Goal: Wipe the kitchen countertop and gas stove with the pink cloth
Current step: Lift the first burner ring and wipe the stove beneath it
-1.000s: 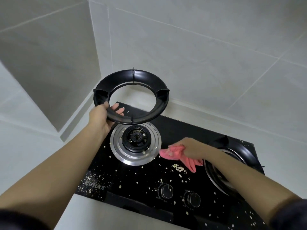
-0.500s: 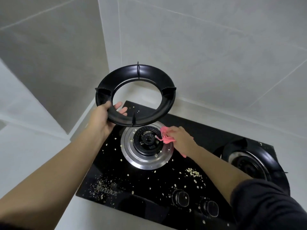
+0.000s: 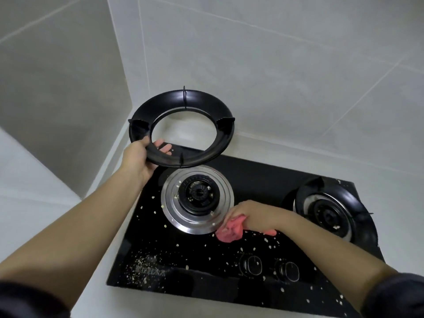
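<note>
Wiping beside the burner (image 3: 197,195), right fingers (image 3: 232,213) clutching the pink cloth (image 3: 230,230) could sweep crumbs (image 3: 140,265) into it, while left fingers (image 3: 163,143) grip the lifted ring (image 3: 202,157).

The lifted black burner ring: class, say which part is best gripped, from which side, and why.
Grip the ring at its near-left band, between two prongs, coming from the left as the left hand does, fingers hooked through the central hole. That stretch is bare, and this side keeps the arm clear of the exposed burner.
</note>
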A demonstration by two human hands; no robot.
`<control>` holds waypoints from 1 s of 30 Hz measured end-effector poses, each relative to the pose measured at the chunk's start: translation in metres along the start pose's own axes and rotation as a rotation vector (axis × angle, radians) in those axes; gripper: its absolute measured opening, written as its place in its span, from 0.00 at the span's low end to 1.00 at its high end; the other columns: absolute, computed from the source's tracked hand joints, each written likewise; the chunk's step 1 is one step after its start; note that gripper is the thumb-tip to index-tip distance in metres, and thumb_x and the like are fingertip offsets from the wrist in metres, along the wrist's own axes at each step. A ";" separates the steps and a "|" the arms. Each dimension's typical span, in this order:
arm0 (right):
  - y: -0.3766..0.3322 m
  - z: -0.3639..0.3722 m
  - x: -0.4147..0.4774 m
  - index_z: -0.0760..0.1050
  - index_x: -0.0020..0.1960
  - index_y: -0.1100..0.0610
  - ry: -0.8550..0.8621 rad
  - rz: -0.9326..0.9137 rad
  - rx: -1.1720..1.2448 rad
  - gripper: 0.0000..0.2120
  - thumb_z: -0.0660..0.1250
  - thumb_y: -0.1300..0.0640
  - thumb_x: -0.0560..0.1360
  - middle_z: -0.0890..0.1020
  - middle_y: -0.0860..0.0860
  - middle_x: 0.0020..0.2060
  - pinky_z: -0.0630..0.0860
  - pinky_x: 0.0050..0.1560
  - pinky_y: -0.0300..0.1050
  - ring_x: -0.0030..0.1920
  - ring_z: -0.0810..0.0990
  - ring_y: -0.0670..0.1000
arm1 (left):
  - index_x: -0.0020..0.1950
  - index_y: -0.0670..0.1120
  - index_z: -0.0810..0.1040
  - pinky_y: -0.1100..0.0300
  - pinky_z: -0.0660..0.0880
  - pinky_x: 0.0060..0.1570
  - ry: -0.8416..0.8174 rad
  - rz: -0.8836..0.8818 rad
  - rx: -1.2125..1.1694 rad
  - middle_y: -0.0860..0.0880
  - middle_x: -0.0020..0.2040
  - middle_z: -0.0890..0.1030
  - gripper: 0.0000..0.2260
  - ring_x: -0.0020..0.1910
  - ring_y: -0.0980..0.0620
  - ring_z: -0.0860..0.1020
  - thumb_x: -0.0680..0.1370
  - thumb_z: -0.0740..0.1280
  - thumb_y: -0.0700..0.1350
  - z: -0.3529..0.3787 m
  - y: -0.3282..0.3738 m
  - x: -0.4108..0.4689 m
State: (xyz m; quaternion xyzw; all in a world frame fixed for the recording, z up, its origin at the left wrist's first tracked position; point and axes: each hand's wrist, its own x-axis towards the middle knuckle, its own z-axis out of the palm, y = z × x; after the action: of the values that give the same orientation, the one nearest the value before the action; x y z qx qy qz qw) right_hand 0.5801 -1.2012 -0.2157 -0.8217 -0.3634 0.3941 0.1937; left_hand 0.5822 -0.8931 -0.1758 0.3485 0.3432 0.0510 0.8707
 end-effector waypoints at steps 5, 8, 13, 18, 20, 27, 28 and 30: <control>0.018 -0.045 -0.010 0.81 0.45 0.50 0.284 0.280 0.090 0.19 0.57 0.69 0.73 0.83 0.51 0.53 0.79 0.56 0.48 0.53 0.82 0.49 | 0.58 0.44 0.67 0.50 0.78 0.36 -0.022 -0.010 0.020 0.42 0.53 0.80 0.07 0.47 0.43 0.82 0.84 0.54 0.45 0.001 0.007 0.000; 0.031 -0.064 0.008 0.80 0.45 0.54 0.601 0.492 0.239 0.15 0.58 0.67 0.76 0.83 0.53 0.44 0.79 0.51 0.44 0.45 0.81 0.51 | 0.61 0.45 0.66 0.51 0.79 0.33 -0.012 0.007 0.045 0.42 0.53 0.80 0.08 0.44 0.43 0.83 0.84 0.54 0.45 0.004 0.018 0.005; 0.032 -0.057 0.069 0.77 0.47 0.63 0.714 0.711 0.103 0.11 0.57 0.69 0.73 0.79 0.59 0.45 0.67 0.34 0.38 0.46 0.78 0.58 | 0.64 0.47 0.67 0.47 0.81 0.40 0.025 0.000 0.087 0.42 0.53 0.81 0.10 0.44 0.42 0.84 0.83 0.55 0.44 0.005 0.035 0.017; -0.017 -0.053 0.143 0.66 0.72 0.52 0.748 0.574 0.167 0.29 0.59 0.69 0.73 0.66 0.56 0.62 0.76 0.60 0.50 0.53 0.75 0.56 | 0.63 0.47 0.69 0.45 0.80 0.49 0.044 0.001 0.107 0.41 0.53 0.81 0.09 0.45 0.41 0.83 0.83 0.56 0.44 0.005 0.048 0.030; -0.035 -0.053 0.168 0.68 0.71 0.51 0.727 0.517 0.117 0.29 0.59 0.69 0.72 0.66 0.55 0.61 0.74 0.63 0.54 0.57 0.73 0.56 | 0.62 0.47 0.68 0.46 0.80 0.49 0.052 0.011 0.109 0.41 0.53 0.81 0.09 0.44 0.42 0.84 0.83 0.56 0.44 0.002 0.053 0.035; -0.073 -0.053 0.228 0.78 0.52 0.58 0.697 0.353 0.074 0.13 0.58 0.69 0.75 0.80 0.53 0.49 0.76 0.45 0.39 0.45 0.81 0.53 | 0.61 0.46 0.67 0.45 0.80 0.48 0.054 0.014 0.057 0.40 0.54 0.80 0.08 0.44 0.41 0.83 0.83 0.56 0.44 -0.003 0.066 0.045; -0.075 -0.053 0.231 0.78 0.46 0.58 0.679 0.320 0.114 0.12 0.58 0.70 0.75 0.81 0.51 0.40 0.74 0.39 0.32 0.39 0.82 0.47 | 0.61 0.45 0.67 0.45 0.80 0.47 0.055 0.017 0.059 0.40 0.54 0.80 0.08 0.44 0.41 0.83 0.83 0.56 0.44 -0.002 0.066 0.044; -0.082 -0.051 0.238 0.79 0.43 0.58 0.541 0.246 0.194 0.16 0.56 0.72 0.76 0.83 0.46 0.35 0.71 0.38 0.26 0.37 0.81 0.39 | 0.61 0.45 0.67 0.46 0.80 0.44 0.049 0.023 0.056 0.40 0.55 0.80 0.08 0.44 0.41 0.83 0.83 0.56 0.44 0.000 0.068 0.042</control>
State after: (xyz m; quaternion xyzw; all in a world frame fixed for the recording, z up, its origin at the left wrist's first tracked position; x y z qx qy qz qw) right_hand 0.6848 -0.9703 -0.2549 -0.9123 -0.1570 0.2144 0.3117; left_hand 0.6238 -0.8284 -0.1558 0.3753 0.3618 0.0597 0.8513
